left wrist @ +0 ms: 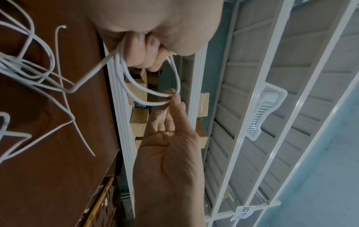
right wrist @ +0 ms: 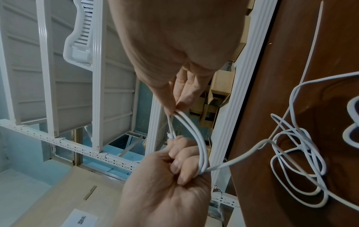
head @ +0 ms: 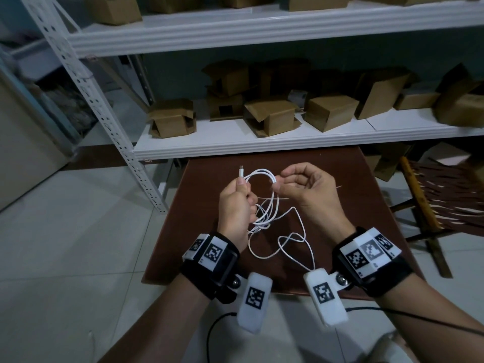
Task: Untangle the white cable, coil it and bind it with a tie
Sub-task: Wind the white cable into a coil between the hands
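While both wrists hover above the brown desk, your left hand makes a fist round a few loops of the white cable, its plug end sticking up past the thumb. Your right hand pinches the far side of those same loops between thumb and forefinger, the other fingers loosely curled, palm turned towards you. So the coil hangs stretched between the two grips, off the desk, while the rest of the cable trails down in loose tangled bends onto the desk between your wrists. A thin white tie lies on the desk just beyond the tangle. Writing now: a paper label on the shelf frame carries printed characters, too skewed to read. The wrist bands show black-and-white square markers only.
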Tool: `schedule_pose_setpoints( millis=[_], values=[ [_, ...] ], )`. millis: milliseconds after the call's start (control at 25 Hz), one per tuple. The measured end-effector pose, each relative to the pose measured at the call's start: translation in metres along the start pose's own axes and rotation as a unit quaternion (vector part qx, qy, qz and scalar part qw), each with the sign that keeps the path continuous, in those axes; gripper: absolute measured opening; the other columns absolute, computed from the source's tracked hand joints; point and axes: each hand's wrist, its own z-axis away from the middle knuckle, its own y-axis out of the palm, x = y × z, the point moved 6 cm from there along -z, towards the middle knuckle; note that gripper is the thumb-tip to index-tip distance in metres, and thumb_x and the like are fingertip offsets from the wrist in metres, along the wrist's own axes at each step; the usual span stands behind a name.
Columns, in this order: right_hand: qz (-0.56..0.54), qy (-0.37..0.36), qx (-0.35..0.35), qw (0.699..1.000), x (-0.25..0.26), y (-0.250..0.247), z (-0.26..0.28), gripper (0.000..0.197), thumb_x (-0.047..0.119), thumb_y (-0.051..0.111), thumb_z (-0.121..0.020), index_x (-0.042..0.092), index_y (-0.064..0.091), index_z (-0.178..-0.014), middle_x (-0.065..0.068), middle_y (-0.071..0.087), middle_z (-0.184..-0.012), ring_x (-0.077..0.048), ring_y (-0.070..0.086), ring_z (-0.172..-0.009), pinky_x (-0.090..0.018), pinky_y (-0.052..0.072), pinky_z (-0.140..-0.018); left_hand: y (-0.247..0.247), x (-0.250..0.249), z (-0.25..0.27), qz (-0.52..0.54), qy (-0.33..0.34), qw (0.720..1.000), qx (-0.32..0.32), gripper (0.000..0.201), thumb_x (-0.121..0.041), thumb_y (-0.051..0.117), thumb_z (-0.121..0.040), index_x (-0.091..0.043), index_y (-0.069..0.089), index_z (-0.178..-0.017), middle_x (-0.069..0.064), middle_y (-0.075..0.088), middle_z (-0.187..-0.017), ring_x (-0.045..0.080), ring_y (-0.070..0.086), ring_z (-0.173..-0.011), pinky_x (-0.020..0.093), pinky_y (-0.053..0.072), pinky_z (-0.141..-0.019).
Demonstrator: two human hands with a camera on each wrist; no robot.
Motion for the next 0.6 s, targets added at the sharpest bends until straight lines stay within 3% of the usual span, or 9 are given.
schedule_pose_setpoints(
  millis=[240, 360, 480, 600],
  values=[
    [-0.012, 0.002, -0.017, 1.000, -0.003, -0.005, 0.001, 0.036, -0.014, 0.082, -0.074, -0.004, 0.066, -0.104, -0.016, 0.077, -0.091, -0.017, 0.074, -0.077, -0.025, 0.062, -0.075, 0.003, -0.004, 0.002, -0.026, 0.003, 0.999, 0.020, 0.039, -0.029, 0.034, -0.114, -0.021, 0.041, -0.076, -0.006, 0.029, -0.058, 0.004, 0.019, -0.041, 0.018, 0.015, -0.034],
    [-0.098, 0.076, 0.036, 0.992, -0.014, 0.004, 0.003, 0.039, 0.004, 0.076, -0.082, -0.002, 0.065, -0.119, -0.016, 0.079, -0.096, -0.019, 0.077, -0.083, -0.025, 0.062, -0.078, 0.008, -0.011, 0.005, 0.051, 0.006, 0.998, 0.033, 0.037, -0.027, 0.033, -0.115, -0.020, 0.042, -0.079, -0.007, 0.026, -0.056, 0.002, 0.018, -0.039, 0.016, 0.014, -0.032],
    [-0.071, 0.131, 0.089, 0.985, -0.020, 0.016, 0.010, 0.021, 0.019, 0.059, -0.102, 0.001, 0.070, -0.107, -0.011, 0.076, -0.084, -0.018, 0.074, -0.077, -0.022, 0.059, -0.069, 0.008, -0.014, 0.006, 0.081, 0.004, 0.996, 0.026, 0.035, -0.026, 0.034, -0.115, -0.017, 0.046, -0.083, -0.007, 0.028, -0.055, 0.001, 0.022, -0.036, 0.015, 0.019, -0.031],
    [-0.060, 0.117, 0.093, 0.987, -0.019, 0.019, 0.011, 0.025, 0.022, 0.057, -0.106, 0.004, 0.068, -0.093, -0.005, 0.058, -0.066, -0.021, 0.064, -0.069, -0.023, 0.055, -0.062, 0.006, -0.014, 0.003, 0.120, -0.011, 0.992, 0.043, 0.035, -0.024, 0.034, -0.114, -0.016, 0.045, -0.082, -0.007, 0.027, -0.054, 0.002, 0.021, -0.037, 0.017, 0.021, -0.031]
  ],
)
